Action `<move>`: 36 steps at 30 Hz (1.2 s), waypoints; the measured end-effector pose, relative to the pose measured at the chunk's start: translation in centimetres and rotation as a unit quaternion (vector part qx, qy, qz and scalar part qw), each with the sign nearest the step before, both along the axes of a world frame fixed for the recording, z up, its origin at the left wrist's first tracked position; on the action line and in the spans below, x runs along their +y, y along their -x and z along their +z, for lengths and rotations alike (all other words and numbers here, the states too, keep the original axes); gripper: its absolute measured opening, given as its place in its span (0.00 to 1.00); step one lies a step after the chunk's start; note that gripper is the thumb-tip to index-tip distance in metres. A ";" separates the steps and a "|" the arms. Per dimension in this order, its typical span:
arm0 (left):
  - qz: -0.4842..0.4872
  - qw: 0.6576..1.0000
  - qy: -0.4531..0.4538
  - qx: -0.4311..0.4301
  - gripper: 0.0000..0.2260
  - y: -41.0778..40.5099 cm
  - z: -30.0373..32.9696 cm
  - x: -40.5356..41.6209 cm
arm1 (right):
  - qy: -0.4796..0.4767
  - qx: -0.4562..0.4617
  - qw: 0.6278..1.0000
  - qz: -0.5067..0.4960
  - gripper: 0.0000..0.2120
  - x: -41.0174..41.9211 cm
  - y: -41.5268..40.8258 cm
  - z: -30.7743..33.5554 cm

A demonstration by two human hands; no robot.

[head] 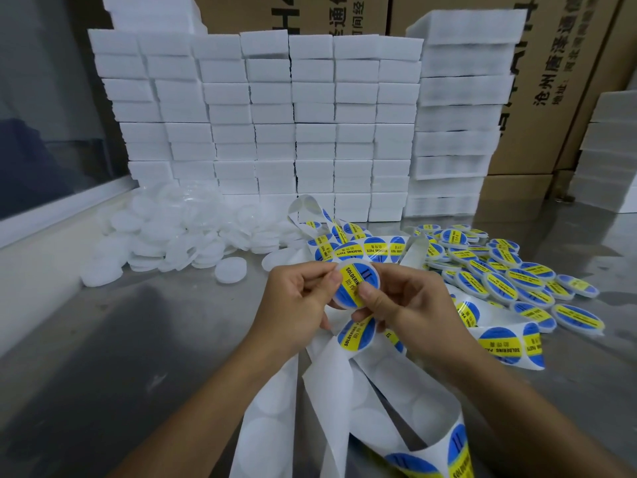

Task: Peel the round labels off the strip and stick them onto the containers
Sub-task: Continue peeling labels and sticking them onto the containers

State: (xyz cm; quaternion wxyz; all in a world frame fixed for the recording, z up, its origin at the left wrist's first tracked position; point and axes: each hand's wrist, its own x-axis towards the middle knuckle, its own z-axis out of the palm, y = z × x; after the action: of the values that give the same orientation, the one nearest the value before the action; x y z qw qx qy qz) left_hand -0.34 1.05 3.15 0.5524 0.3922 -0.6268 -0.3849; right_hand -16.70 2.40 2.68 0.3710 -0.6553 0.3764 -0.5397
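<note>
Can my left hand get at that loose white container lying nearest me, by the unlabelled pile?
Probably yes, once freed. The left hand now grips the container being labelled. The loose white container lies apart on bare table, nothing between.

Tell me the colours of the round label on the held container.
Blue with a yellow band, in the head view.

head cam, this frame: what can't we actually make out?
- Container in both hands: its rim and the label's lower edge are covered by the left hand and right hand, so full adhesion is unclear.
- Label strip: its lower end is cut off by the bottom edge.
- Unlabelled white pile: blurred, so a count is impossible.
- Cardboard boxes: their print is cropped by the frame top.
</note>
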 end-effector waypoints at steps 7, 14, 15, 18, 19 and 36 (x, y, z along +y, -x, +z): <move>-0.019 1.000 -0.003 0.004 0.07 0.2 0.0 0.3 | -0.011 -0.022 0.999 -0.039 0.11 -0.2 0.0 -0.3; 0.016 1.000 -0.011 0.015 0.20 1.0 0.0 0.4 | -0.006 -0.082 0.993 -0.084 0.13 -0.7 0.1 -0.3; 0.007 0.999 -0.031 0.000 0.22 0.9 0.0 0.4 | -0.011 -0.110 0.991 -0.081 0.14 -0.7 0.1 -0.2; -0.077 0.986 -0.149 -0.010 0.26 0.8 -0.3 0.6 | -0.022 -0.182 0.981 -0.059 0.14 -0.7 0.2 0.2; -0.108 0.978 -0.180 0.005 0.24 0.9 -0.5 0.7 | -0.025 -0.192 0.980 -0.052 0.14 -0.7 0.3 0.2; -0.083 0.972 -0.196 0.103 0.15 0.3 -0.8 0.0 | 0.033 0.001 0.931 -0.363 0.04 -3.2 8.2 0.5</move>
State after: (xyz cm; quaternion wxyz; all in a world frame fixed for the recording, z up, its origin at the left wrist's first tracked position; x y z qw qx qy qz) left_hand -0.67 1.09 2.34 0.4925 0.3980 -0.5090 -0.5831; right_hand -24.92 -0.77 3.21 0.1275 -0.4864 0.5708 -0.6491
